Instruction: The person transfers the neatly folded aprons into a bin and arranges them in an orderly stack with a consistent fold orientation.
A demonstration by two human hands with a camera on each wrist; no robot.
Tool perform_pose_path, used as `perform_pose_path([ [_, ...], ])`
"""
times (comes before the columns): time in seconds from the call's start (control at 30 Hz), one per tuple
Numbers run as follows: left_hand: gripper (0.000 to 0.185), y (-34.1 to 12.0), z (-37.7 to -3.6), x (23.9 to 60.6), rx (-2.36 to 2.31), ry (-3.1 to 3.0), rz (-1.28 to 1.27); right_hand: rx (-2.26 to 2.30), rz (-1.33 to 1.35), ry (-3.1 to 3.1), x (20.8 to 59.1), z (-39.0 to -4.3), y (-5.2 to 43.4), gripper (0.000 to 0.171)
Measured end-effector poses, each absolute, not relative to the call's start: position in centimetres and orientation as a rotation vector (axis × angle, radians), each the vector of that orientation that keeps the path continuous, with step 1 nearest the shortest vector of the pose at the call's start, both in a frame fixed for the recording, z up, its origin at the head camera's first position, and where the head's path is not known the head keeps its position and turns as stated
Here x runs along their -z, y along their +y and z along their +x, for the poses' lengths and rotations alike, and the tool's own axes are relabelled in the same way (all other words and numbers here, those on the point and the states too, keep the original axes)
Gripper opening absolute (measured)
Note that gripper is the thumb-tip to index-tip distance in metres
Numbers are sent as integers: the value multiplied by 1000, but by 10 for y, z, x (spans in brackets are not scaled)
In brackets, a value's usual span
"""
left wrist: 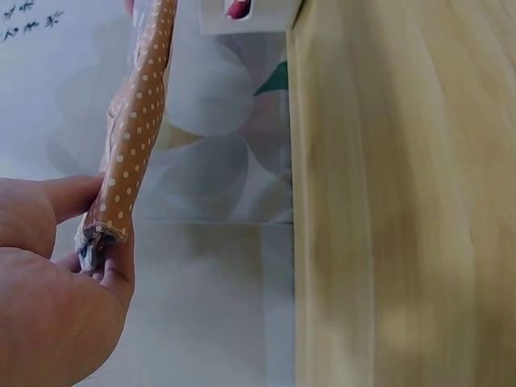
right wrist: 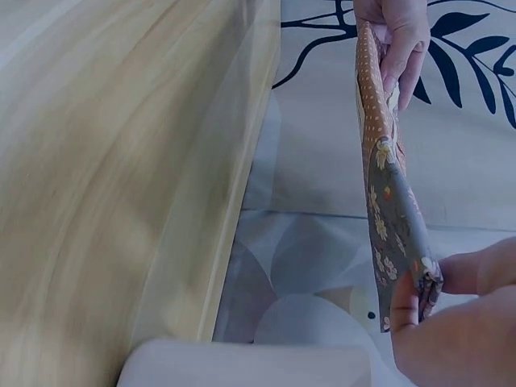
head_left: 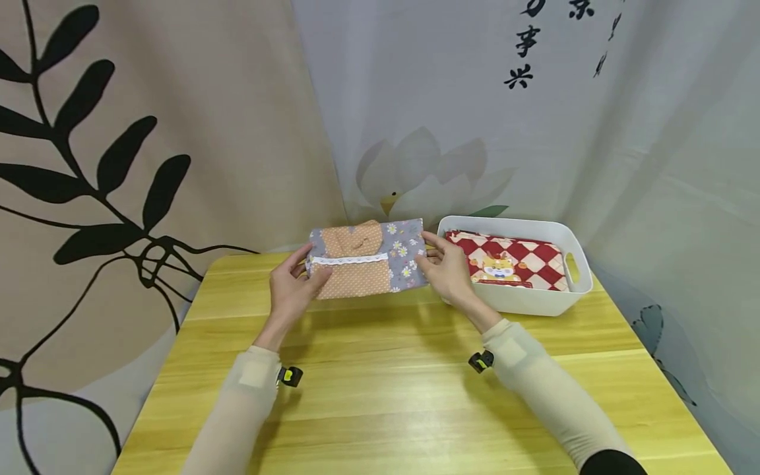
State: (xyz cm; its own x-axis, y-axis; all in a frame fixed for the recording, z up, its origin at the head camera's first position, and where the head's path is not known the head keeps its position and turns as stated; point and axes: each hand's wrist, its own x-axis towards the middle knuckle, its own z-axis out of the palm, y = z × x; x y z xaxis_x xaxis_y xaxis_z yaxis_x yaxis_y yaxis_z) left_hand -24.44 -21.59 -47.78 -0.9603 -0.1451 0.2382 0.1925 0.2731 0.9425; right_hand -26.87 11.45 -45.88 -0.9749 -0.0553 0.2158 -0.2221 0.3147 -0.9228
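A folded cloth (head_left: 359, 258), grey-blue with daisies and an orange polka-dot panel with white lace trim, is held up above the far part of the table. My left hand (head_left: 289, 285) pinches its left end, thumb on the near face and fingers behind. At the right end my right hand (head_left: 446, 269) grips the daisy-print part in the same way. Seen edge-on in the left wrist view, the cloth (left wrist: 133, 137) is a thin bundle of layers between thumb and fingers. The right wrist view shows both hands on the cloth (right wrist: 387, 210).
Just right of my right hand stands a white plastic bin (head_left: 525, 302) holding folded red-and-cream checkered cloth (head_left: 507, 260) with a cartoon print. The wooden table (head_left: 380, 396) ends close behind the cloth, where a printed curtain (head_left: 237, 132) hangs.
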Motion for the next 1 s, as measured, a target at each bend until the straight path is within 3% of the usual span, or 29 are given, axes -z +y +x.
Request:
perform_pose_path([
  [1.0, 61, -145, -272, 466, 1807, -2279, -264, -1714, 130, -2394, 451, -264, 195, 57],
])
